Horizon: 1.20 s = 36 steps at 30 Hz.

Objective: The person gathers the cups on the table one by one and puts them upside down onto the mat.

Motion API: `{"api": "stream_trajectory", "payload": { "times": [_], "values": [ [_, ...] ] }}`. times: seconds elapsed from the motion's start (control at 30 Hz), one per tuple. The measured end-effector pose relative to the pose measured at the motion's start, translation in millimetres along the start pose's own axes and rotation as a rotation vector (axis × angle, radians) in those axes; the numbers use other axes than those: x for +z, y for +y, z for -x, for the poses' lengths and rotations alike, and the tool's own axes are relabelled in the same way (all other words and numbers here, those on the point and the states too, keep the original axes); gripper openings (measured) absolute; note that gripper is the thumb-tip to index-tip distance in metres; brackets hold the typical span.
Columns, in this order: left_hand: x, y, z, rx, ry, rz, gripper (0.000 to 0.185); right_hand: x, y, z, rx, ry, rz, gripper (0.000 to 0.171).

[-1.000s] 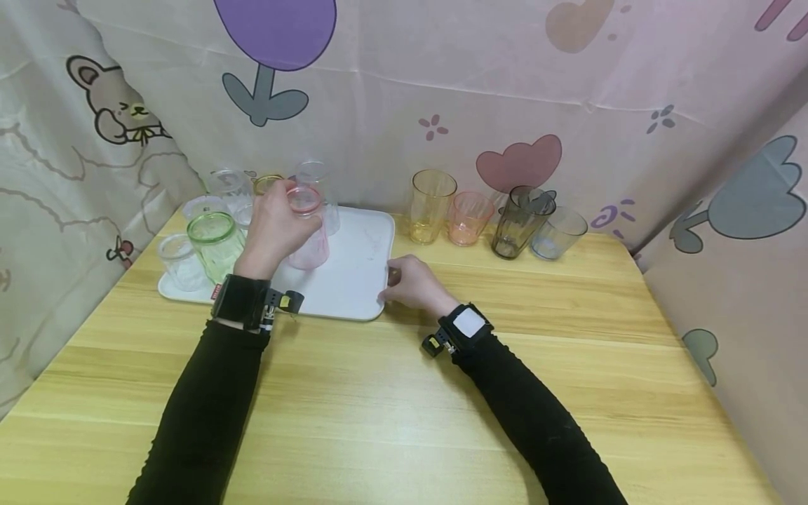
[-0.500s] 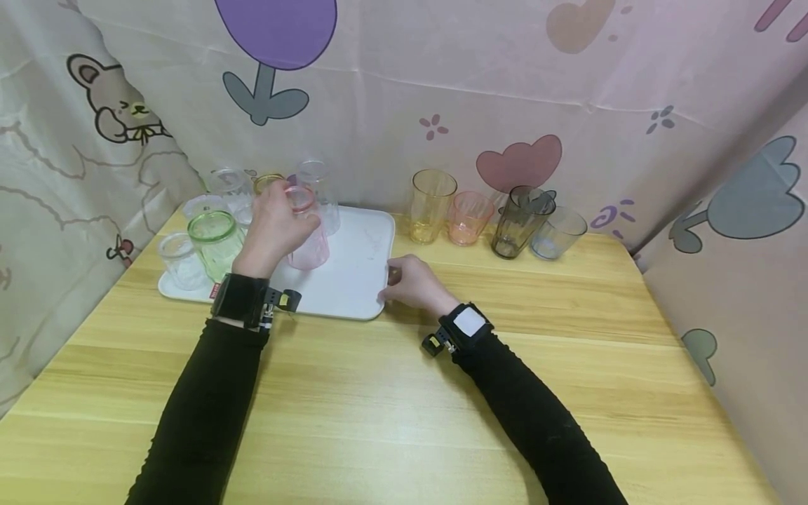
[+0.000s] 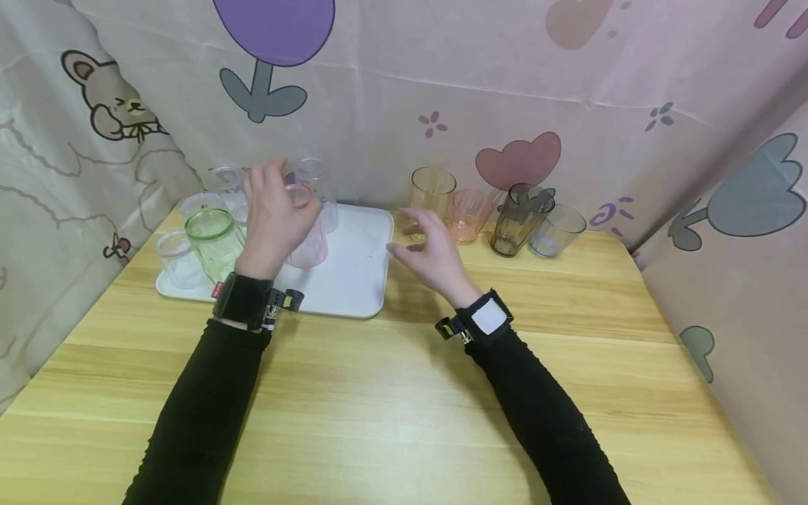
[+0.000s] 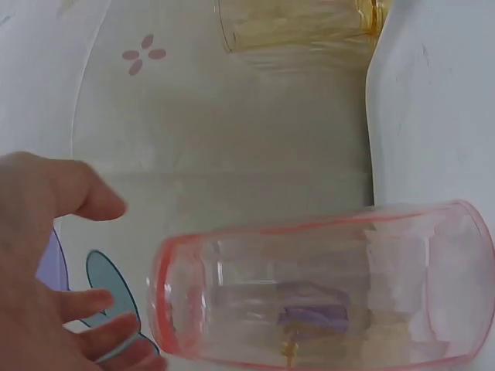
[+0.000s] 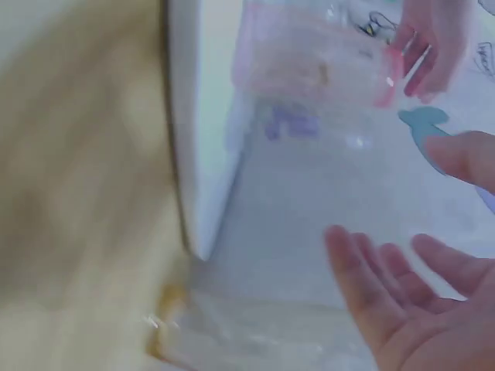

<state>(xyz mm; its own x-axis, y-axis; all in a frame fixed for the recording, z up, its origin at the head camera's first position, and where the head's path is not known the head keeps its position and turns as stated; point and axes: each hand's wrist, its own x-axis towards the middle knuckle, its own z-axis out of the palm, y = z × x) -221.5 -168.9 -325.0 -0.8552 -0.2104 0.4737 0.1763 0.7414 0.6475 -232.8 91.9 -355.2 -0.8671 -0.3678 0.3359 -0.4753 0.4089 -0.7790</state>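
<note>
A tall pink glass [image 3: 311,249] stands on the white tray [image 3: 358,270], its thick red-tinted end up. My left hand [image 3: 273,228] is over and beside the glass top. In the left wrist view, the loosely bent fingers of my left hand [image 4: 54,270] are apart from the pink glass [image 4: 325,294]. My right hand [image 3: 438,259] hovers off the tray's right edge, thumb and fingers spread, in front of a tall yellow glass [image 3: 432,184], partly covering it. The right wrist view shows nothing in the right hand [image 5: 418,301].
On the tray's left side stand a green glass [image 3: 217,245], a clear glass [image 3: 179,263] and several more clear ones. Right of the yellow glass stand an orange glass [image 3: 470,217], a dark grey glass [image 3: 514,228] and a bluish glass [image 3: 558,231]. A printed curtain [image 3: 379,140] hangs behind.
My right hand has let go of the tray's right edge and moved up and away toward the yellow glass. The fingers of my left hand have come off the pink glass and lifted slightly.
</note>
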Motion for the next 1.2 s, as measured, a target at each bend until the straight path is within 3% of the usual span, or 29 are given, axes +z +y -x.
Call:
{"api": "stream_trajectory", "payload": {
  "times": [0.2, 0.3, 0.43, 0.57, 0.7, 1.0, 1.2],
  "values": [
    [10.1, 11.5, 2.0, 0.186, 0.144, 0.074, 0.06, -25, -8, 0, -0.202, 0.213, -0.03, 0.059],
    [18.2, 17.9, 5.5, 0.245, 0.139, 0.075, 0.059, -38, -9, 0, -0.264, 0.317, -0.019, 0.056],
    [32.7, 26.8, 12.9, 0.314, 0.084, 0.053, 0.059, -58, -7, -1, -0.301, 0.449, -0.006, 0.053],
    [49.1, 34.0, 22.9, 0.36, -0.006, 0.036, 0.058, -80, -2, -2, -0.293, 0.554, -0.024, 0.05],
    [63.3, 38.3, 33.0, 0.348, -0.124, -0.018, 0.056, -100, 5, -2, -0.23, 0.66, -0.057, 0.05],
    [86.1, 37.7, 48.6, 0.209, -0.509, -0.163, 0.055, -141, 4, 10, 0.004, 0.884, -0.051, 0.05],
    [93.9, 36.3, 54.8, 0.144, -0.662, -0.227, 0.05, -172, 46, 14, 0.229, 0.932, -0.073, 0.061]
  ]
}}
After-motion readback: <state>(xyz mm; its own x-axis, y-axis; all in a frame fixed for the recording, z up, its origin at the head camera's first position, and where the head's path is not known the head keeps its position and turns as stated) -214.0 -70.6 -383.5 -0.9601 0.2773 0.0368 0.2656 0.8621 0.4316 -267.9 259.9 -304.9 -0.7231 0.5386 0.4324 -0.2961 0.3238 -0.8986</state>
